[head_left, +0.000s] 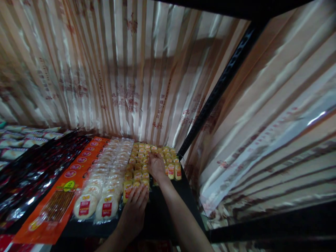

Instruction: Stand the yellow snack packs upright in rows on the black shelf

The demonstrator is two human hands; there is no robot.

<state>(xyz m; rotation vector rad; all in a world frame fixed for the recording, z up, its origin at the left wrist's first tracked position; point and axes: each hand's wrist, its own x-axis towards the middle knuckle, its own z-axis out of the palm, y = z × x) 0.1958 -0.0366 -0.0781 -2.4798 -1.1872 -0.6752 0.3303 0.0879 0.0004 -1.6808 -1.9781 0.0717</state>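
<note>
Small yellow packs [138, 174] sit in rows on a black shelf [154, 218], right beside the white cakes [107, 208]. The left hand [135, 200] rests on the front packs, its fingers stretched out flat. The right hand [156, 165] is over packs farther back. Its fingers bend down, and I cannot tell if they pinch one. An orange bag [59, 203] lies left of the cakes.
</note>
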